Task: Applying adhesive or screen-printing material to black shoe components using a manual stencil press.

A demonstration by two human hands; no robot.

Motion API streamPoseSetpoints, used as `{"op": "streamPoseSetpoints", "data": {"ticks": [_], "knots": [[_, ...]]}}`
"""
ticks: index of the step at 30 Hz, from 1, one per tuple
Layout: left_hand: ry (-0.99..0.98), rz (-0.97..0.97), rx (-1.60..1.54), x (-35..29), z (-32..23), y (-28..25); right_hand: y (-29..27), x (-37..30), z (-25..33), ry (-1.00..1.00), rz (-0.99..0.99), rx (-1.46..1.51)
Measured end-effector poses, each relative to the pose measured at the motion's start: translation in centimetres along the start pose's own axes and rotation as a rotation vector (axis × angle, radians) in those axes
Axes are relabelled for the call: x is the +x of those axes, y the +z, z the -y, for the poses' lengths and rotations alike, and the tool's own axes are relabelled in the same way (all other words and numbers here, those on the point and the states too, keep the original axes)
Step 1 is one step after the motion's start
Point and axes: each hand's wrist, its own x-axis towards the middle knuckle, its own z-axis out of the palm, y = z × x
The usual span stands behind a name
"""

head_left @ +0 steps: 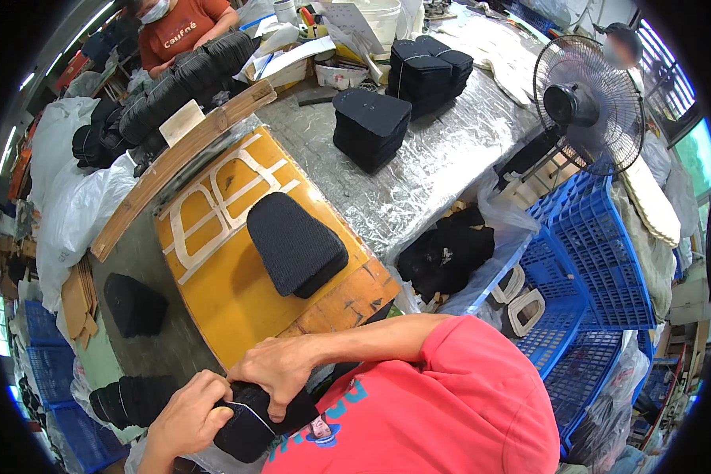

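Both hands, left (188,417) and right (280,370), clamped in a closed grip round a black fabric bundle tied with white string (253,426) at six o'clock, one loose stack of black pads (296,245) waiting untied at centre on the yellow board (213,292).

A: What sort of place is this?

B: A small factory workshop. Stacks of cut black fabric pieces (370,126) cover a foil-wrapped worktable (442,170), beside a worn yellow cutting board (237,292).

A: Anything else?

B: Blue plastic crates (592,237), a standing fan (588,103), stuffed white bags (75,209), and another worker's sleeve (183,31) opposite.
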Motion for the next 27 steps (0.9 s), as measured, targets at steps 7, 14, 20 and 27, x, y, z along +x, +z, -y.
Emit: {"op": "streamPoseSetpoints", "data": {"ticks": [7, 14, 20, 27], "knots": [[0.294, -0.410, -0.107, -1.1, 4.3, -0.1, -2.6, 0.7, 0.2, 0.074, -0.012, 0.035], [0.122, -0.618, 0.116, -7.4, 4.7, 1.2, -2.3, 1.1, -1.0, 0.262, -0.103, 0.213], [-0.362, -1.039, -0.090, -14.8, 7.8, -0.4, -2.4, 1.7, -3.2, 0.426, -0.483, 0.724], [-0.572, -1.190, 0.000, -17.6, 16.2, -4.7, -0.3, 3.0, -4.5, 0.459, -0.566, 0.607]]}}
